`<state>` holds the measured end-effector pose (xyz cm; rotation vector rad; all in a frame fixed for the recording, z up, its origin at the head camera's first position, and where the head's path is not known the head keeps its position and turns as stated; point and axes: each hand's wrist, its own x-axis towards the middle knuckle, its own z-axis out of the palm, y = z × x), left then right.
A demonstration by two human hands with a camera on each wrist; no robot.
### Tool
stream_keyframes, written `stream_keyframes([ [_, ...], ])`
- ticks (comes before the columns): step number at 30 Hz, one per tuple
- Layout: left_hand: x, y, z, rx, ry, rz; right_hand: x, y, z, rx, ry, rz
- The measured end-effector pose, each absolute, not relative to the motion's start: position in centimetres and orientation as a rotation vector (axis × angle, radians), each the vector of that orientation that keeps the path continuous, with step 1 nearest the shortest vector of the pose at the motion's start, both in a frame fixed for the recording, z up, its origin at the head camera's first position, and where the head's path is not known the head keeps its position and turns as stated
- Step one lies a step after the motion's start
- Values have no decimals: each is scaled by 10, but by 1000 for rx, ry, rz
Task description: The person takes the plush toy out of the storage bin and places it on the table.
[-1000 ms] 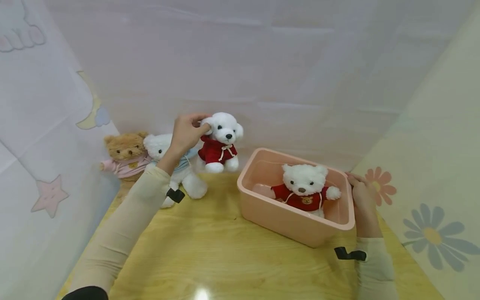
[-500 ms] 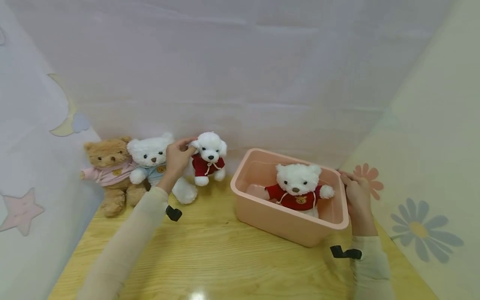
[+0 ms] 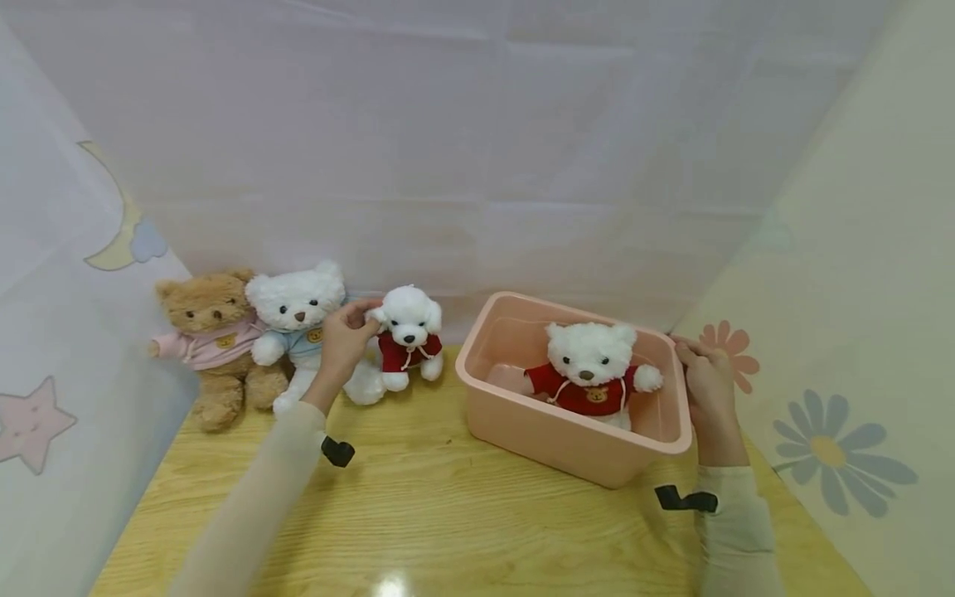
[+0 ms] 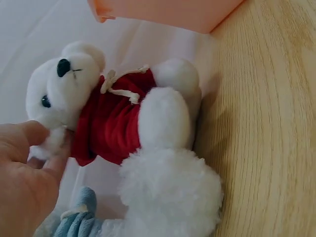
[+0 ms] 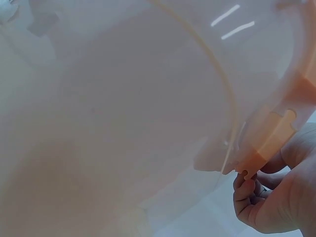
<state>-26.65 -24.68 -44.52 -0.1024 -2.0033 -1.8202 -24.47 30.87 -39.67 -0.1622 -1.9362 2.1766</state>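
Observation:
A white plush dog (image 3: 409,319) in a red hoodie sits at the back of the table, right of the white bear in blue. My left hand (image 3: 345,342) pinches its ear between thumb and fingers, as the left wrist view shows up close. The dog's paws are down near the wood, one against the white bear's fluffy foot (image 4: 170,190). My right hand (image 3: 710,390) grips the right end of a pink plastic bin (image 3: 545,435), fingers curled at its rim. Inside the bin sits a white teddy bear (image 3: 593,361) in a red hoodie.
A brown teddy bear (image 3: 216,332) in pink and a white teddy bear (image 3: 294,303) in blue sit side by side at the back left. Printed cloth walls stand behind and at both sides of the wooden table (image 3: 448,531).
My left hand has lowered the plush dog from mid-air to the table beside the white bear in blue. The head view has shifted slightly; the right hand stays on the bin.

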Motion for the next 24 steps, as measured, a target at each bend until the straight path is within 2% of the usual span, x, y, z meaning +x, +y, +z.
stream_keyframes([
  [6,-254,-250,-441,-130,-2186,-1782,-249,312,-397,-224,-2008,2075],
  [13,-236,-255,-445,-166,-2328,-1707,-246,313,-397,-308,-2426,1477],
  [20,-223,-260,-440,-319,-2505,-1594,-243,314,-403,-330,-2490,1377],
  [24,-212,-263,-423,-446,-2593,-1583,-246,311,-406,-331,-2423,1525],
])
